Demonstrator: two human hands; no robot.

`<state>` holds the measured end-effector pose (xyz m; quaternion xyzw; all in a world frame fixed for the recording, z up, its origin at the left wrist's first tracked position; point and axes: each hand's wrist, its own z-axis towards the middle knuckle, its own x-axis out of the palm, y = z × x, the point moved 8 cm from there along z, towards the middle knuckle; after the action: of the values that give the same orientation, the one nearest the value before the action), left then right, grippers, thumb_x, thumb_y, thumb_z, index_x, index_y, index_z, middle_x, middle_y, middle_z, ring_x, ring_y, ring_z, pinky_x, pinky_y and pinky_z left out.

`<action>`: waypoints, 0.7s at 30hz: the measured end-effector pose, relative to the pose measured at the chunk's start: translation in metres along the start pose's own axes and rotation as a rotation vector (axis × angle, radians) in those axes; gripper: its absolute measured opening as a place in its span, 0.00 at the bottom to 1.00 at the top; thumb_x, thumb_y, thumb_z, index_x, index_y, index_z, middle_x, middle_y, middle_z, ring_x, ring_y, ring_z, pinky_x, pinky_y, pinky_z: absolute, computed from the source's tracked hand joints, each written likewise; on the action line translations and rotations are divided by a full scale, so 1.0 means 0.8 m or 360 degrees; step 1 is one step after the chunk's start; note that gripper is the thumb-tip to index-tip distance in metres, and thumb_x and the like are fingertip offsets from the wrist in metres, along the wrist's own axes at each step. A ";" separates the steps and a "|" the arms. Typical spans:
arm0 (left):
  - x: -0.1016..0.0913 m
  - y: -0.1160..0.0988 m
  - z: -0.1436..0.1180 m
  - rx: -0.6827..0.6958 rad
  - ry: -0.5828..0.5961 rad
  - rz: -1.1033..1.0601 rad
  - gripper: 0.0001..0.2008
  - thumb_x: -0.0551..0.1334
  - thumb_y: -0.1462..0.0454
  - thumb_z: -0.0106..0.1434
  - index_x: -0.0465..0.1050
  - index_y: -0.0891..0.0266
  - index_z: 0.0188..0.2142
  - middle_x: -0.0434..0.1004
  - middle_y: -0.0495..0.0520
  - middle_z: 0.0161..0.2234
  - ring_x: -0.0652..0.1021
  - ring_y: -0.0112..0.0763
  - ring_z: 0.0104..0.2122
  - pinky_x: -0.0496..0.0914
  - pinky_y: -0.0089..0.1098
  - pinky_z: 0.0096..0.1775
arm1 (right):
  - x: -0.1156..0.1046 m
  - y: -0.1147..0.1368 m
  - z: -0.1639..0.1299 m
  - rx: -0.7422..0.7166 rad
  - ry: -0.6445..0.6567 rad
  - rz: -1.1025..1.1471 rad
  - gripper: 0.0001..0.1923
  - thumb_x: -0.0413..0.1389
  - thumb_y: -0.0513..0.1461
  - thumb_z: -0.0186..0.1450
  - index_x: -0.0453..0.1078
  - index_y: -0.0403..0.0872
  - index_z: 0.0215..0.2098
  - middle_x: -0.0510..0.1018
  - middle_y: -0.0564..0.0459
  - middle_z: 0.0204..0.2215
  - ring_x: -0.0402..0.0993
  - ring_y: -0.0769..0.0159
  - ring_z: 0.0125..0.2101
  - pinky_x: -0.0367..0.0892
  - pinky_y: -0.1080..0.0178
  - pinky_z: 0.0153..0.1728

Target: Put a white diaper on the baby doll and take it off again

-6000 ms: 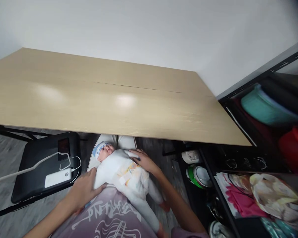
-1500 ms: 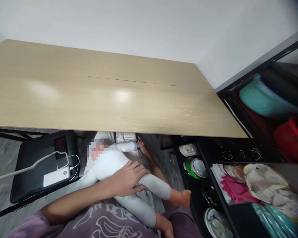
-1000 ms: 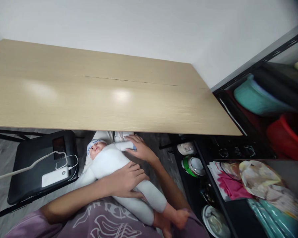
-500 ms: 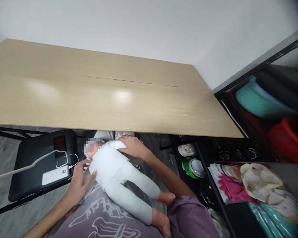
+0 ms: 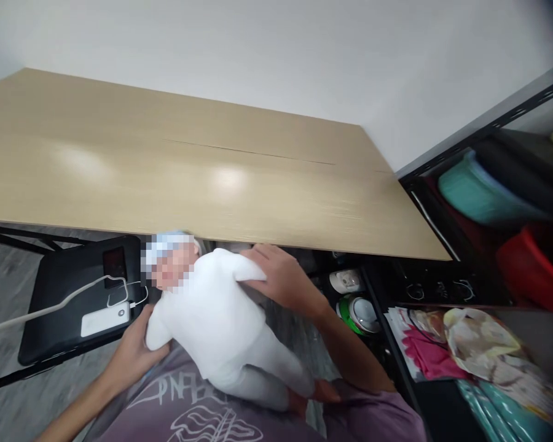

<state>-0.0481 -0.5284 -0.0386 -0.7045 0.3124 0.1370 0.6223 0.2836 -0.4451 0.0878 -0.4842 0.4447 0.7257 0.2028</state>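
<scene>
Lap: the person's purple printed shirt [image 5: 193, 411] fills the bottom edge, and the doll's feet rest near it.
Doll: the white-suited baby doll [image 5: 216, 319] now sits higher and more upright than half a second ago, its capped head just under the table edge.
Left hand: the left hand [image 5: 133, 353] cups the doll's near arm and side, fingers curled on it.
Right hand: the right hand [image 5: 279, 276] grips the doll's far shoulder, where earlier it lay lower.
Chair: a black chair [image 5: 64, 307] carries what looks like a white power bank [image 5: 105, 319] with cable.
Table: the wooden table [image 5: 188, 178] spans beyond.
Shelf: the black shelf [image 5: 483, 245] stands right.
</scene>
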 end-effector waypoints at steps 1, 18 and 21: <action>-0.007 -0.013 0.009 0.0046 0.0035 0.0016 0.24 0.69 0.54 0.61 0.73 0.55 0.55 0.87 0.54 0.44 0.87 0.51 0.41 0.81 0.43 0.42 | -0.015 -0.004 -0.010 0.0067 -0.0047 0.0030 0.20 0.59 0.53 0.81 0.77 0.54 0.64 0.83 0.43 0.53 0.79 0.42 0.54 0.74 0.44 0.57; -0.089 -0.184 0.379 0.0596 -0.0031 0.0899 0.32 0.63 0.43 0.65 0.80 0.64 0.56 0.89 0.67 0.48 0.85 0.57 0.45 0.71 0.41 0.43 | -0.047 -0.235 0.055 0.0739 -0.0784 -0.0051 0.31 0.53 0.67 0.77 0.78 0.50 0.46 0.86 0.41 0.45 0.81 0.44 0.47 0.73 0.49 0.48; -0.098 -0.173 0.396 0.0561 -0.0115 0.0956 0.33 0.62 0.41 0.67 0.79 0.64 0.57 0.88 0.69 0.50 0.85 0.59 0.46 0.70 0.41 0.42 | -0.042 -0.250 0.067 0.0733 -0.0835 -0.0024 0.32 0.53 0.67 0.77 0.78 0.50 0.51 0.86 0.40 0.50 0.81 0.44 0.50 0.74 0.48 0.52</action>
<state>0.0382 -0.1977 0.0571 -0.4575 0.5023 0.2828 0.6771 0.4158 -0.2912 0.0346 -0.2260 0.5259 0.7046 0.4194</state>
